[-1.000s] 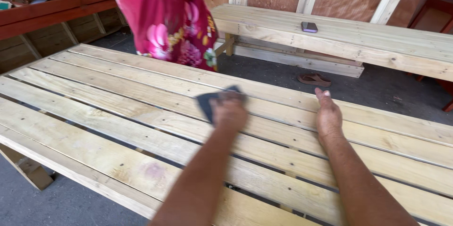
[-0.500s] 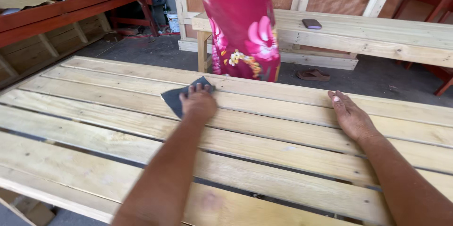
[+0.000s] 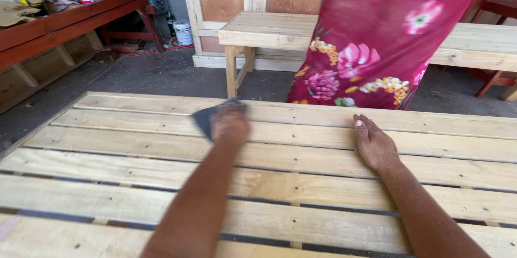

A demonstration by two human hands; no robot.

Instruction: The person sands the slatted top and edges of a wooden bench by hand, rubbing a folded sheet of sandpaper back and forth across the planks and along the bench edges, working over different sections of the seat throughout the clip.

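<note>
Two hands — left hand on sandpaper

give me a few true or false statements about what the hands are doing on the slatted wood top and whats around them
1. The left hand presses a dark sheet of sandpaper onto the slatted wooden top. True.
2. The right hand holds a hammer. False: it lies flat and empty on a plank, palm down.
3. A person in a red floral garment stands at the far side of the top. True.
4. The two hands touch each other. False: they rest well apart on the planks.
5. A pale wooden bench stands behind the top. True.
6. The shelf at upper left is painted blue. False: it is reddish brown.
</note>
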